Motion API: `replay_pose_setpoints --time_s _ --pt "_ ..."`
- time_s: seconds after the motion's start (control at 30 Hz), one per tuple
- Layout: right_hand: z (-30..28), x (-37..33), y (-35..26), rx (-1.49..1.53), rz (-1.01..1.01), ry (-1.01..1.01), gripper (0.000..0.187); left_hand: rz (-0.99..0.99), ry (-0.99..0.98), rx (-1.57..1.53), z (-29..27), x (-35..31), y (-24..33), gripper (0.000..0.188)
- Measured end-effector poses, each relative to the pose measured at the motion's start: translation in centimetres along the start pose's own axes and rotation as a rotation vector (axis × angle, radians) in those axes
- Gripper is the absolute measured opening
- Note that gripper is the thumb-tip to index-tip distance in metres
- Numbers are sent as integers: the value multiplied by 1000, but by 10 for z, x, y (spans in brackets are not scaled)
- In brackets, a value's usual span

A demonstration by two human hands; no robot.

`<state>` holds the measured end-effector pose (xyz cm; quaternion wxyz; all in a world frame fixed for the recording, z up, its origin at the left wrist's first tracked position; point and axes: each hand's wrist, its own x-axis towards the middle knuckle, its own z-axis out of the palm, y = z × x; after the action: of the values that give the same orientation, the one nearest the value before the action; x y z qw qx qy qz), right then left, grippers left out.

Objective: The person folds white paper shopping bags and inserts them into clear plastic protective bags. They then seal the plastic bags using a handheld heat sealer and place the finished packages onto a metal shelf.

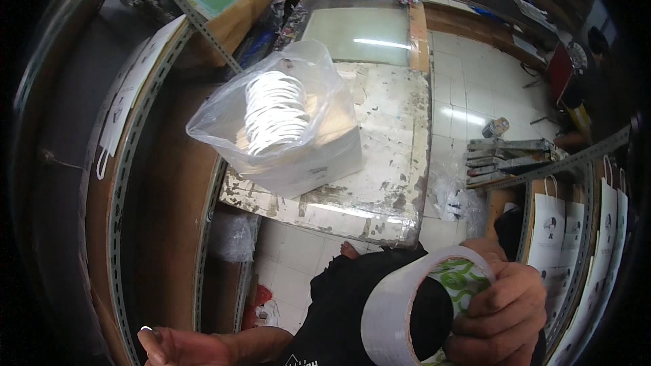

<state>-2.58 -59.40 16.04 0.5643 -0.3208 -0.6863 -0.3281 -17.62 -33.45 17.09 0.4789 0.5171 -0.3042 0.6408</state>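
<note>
My right hand [502,312] is wrapped round a wide roll of whitish tape [386,312] at the lower right. Green patterns show on the inside of its core. Low at the left, my left hand [183,347] is partly cut off by the lower edge, its visible fingers bent together. A small white bit shows at a fingertip; I cannot make out what it is. Ahead, on a worn, paint-chipped table [393,142], stands an open clear plastic bag [325,169] of stacked paper bags, with white handles [274,112] bunched on top.
Metal-framed shelving [159,163] lines the left side, with a white paper bag [135,91] on it. White paper bags [556,230] stand on the right rack. A framed screen [359,30] lies at the table's far end. A can [496,127] stands on the tiled floor [468,81].
</note>
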Motion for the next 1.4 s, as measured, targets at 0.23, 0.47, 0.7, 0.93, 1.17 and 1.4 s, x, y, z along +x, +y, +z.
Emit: replay_pose_setpoints --time_s 0.23,0.47,0.7,0.93,1.17,1.4 --pt "-7 -133 30 -716 694 -160 16 -90 2 -70 -6 -3 -6 22" --pt "14 -305 41 -776 970 -443 40 -458 -392 374 -32 16 -17 32" --pt "24 -334 32 -761 1127 -547 58 -542 -646 593 37 22 -73 21" --pt "6 -124 66 -176 1029 64 67 -557 -841 611 72 19 -106 20" --pt "12 -74 86 -177 1065 -185 58 -486 -935 560 87 12 -139 20" --pt "25 -124 116 -200 1106 54 19 -430 -1035 558 100 18 -169 18"
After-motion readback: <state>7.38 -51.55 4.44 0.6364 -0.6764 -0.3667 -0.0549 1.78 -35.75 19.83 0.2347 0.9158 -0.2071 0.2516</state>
